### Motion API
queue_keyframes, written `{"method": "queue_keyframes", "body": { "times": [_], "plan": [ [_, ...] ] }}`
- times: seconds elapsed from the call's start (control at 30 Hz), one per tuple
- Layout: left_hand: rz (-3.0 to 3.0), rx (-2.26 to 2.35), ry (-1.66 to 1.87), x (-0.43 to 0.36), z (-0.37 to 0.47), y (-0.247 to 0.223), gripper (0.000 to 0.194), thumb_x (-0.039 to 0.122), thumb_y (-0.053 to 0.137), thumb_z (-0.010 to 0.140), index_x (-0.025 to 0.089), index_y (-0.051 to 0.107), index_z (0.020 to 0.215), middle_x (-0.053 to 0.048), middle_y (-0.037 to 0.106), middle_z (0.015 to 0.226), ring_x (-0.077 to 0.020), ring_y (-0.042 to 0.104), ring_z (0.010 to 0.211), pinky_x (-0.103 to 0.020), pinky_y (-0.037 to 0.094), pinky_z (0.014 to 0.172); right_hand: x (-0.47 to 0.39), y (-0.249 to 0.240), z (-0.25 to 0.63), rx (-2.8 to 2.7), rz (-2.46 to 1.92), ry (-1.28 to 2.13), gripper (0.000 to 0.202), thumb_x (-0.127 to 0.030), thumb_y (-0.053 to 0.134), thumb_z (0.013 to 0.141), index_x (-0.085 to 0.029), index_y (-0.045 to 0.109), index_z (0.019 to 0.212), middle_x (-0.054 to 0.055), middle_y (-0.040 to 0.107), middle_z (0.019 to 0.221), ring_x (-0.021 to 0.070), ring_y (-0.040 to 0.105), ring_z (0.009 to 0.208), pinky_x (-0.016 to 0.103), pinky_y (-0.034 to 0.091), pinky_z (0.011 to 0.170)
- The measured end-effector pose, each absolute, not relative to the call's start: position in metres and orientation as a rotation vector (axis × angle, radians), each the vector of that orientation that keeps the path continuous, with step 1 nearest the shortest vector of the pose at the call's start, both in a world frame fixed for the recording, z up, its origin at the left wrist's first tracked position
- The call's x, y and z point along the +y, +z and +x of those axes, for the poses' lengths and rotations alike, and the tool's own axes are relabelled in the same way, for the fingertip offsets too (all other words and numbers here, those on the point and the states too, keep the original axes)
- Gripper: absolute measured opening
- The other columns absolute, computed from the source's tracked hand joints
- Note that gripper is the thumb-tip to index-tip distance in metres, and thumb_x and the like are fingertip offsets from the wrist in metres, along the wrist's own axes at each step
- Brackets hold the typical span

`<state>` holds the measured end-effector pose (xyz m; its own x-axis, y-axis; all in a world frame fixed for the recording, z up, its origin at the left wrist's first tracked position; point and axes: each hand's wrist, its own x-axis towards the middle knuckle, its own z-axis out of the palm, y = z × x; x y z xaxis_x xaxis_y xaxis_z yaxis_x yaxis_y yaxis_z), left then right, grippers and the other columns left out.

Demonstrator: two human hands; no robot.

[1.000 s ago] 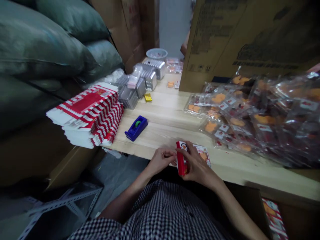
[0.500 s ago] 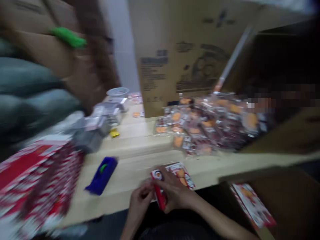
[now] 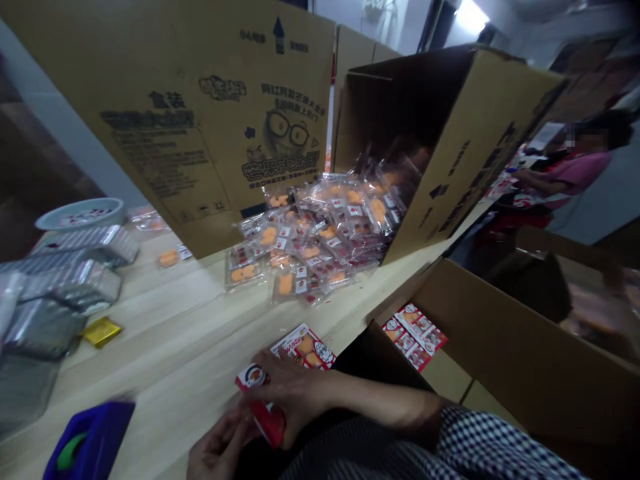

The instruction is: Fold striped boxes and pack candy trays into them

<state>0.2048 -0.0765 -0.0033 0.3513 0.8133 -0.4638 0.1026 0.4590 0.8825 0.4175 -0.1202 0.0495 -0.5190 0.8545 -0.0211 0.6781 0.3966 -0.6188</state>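
My right hand point(image 3: 295, 393) is closed around a small red-and-white printed carton point(image 3: 273, 427) at the table's near edge. Its narrow red side faces me, and part of the printed front shows beyond my fingers. Bent fingers of my left hand point(image 3: 220, 443) press together at the carton's left end; whatever lies between the fingertips is hidden. At lower left stands a blue tape dispenser point(image 3: 95, 437) with a green core. Beyond my hands is a heap of clear packets point(image 3: 310, 250) with orange pieces inside.
Large cardboard boxes point(image 3: 200, 87) stand behind the packets. An open box point(image 3: 480, 320) at right holds printed cartons point(image 3: 415, 337). Clear plastic cases point(image 3: 75, 287), a yellow packet point(image 3: 101, 331) and a pale bowl point(image 3: 83, 215) are at left. Another person point(image 3: 575, 170) sits far right.
The view has swung to the right, bringing the open box and the other person into sight. The red cartons at left have left the view. Both hands remain at the same carton.
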Motion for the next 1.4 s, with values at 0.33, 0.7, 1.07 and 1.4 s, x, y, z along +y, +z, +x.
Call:
{"method": "queue_keyframes", "body": {
  "times": [0.33, 0.7, 1.07, 1.4],
  "plan": [
    [1.309, 1.174, 0.852, -0.09, 0.219, 0.005, 0.015, 0.028, 0.067, 0.079, 0.014, 0.071, 0.079, -0.002, 0.069, 0.07, -0.0143, 0.062, 0.065, -0.024, 0.051, 0.065, -0.124, 0.026, 0.402, -2.091, -1.371, 0.858, 0.091, -0.012, 0.075, 0.058, -0.027, 0.046, 0.142, 0.012, 0.012, 0.162, 0.0356, 0.007, 0.152, 0.052, 0.018, 0.119],
    [1.299, 0.84, 0.911, -0.061, 0.211, 0.022, 0.054, 0.034, 0.075, 0.081, 0.023, 0.059, 0.132, -0.011, 0.05, 0.148, -0.0267, 0.049, 0.134, -0.042, 0.039, 0.111, -0.092, 0.071, 0.436, -1.048, -0.871, 1.436, 0.082, -0.049, 0.078, 0.061, -0.028, 0.053, 0.136, 0.006, 0.054, 0.144, 0.0299, 0.05, 0.134, 0.048, 0.037, 0.113],
    [0.946, 0.674, 0.717, -0.049, 0.217, 0.013, 0.052, 0.039, 0.077, 0.078, 0.014, 0.065, 0.122, -0.011, 0.073, 0.112, -0.0229, 0.07, 0.095, -0.034, 0.054, 0.087, -0.063, 0.022, 0.446, -0.248, -0.79, 1.271, 0.029, -0.046, 0.068, 0.071, -0.027, 0.067, 0.092, -0.004, 0.076, 0.09, 0.0207, 0.067, 0.11, 0.039, 0.05, 0.103],
    [2.279, 0.876, 1.27, -0.07, 0.233, -0.003, 0.038, 0.012, 0.048, 0.094, 0.024, 0.063, 0.126, -0.009, 0.069, 0.124, -0.0233, 0.056, 0.123, -0.046, 0.044, 0.107, -0.107, 0.003, 0.407, -0.779, -0.96, 1.332, 0.105, -0.097, 0.04, 0.063, -0.03, 0.039, 0.144, 0.01, 0.047, 0.15, 0.0339, 0.045, 0.138, 0.058, 0.04, 0.109]
  ]
}}
